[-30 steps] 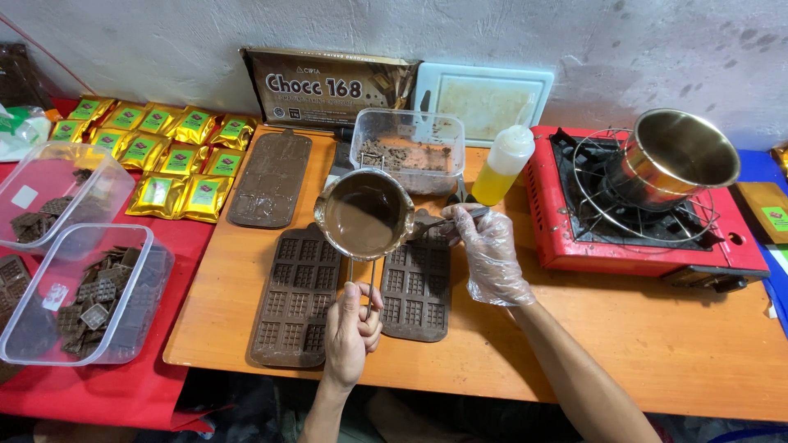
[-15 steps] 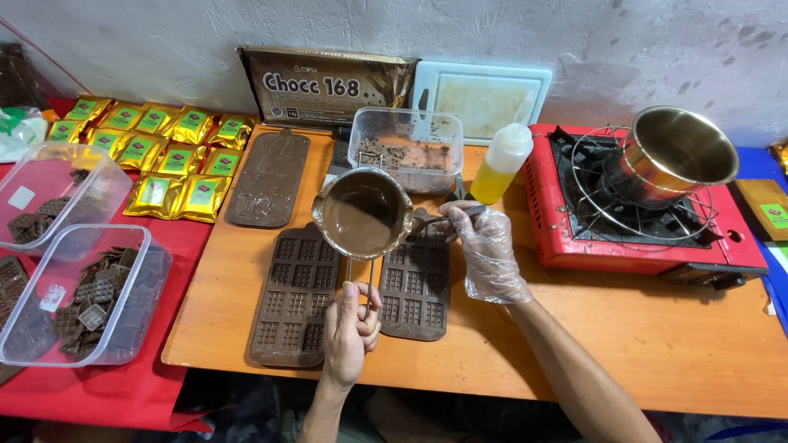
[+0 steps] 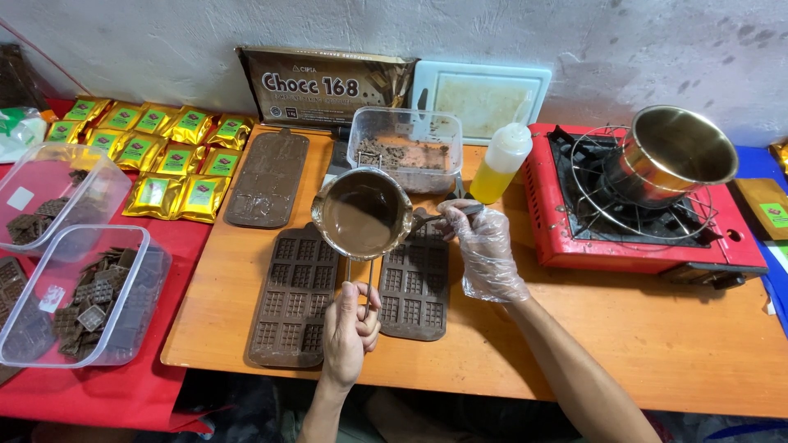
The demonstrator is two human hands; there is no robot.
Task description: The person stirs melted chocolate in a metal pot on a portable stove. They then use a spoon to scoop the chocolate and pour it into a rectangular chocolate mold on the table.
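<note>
A small metal saucepan [image 3: 364,213] of melted chocolate stays raised over two brown chocolate moulds [image 3: 297,295] on the wooden table [image 3: 574,328], barely shifted; the left hand [image 3: 350,328] still grips its handle while the gloved right hand [image 3: 486,250] pinches a spoon [image 3: 435,216] at the rim.

Brown flat bag [image 3: 327,85] against wall, beyond the fingers; gold-and-green foil packets [image 3: 152,152] — rows far left of them; another [image 3: 767,209] — far right.
</note>
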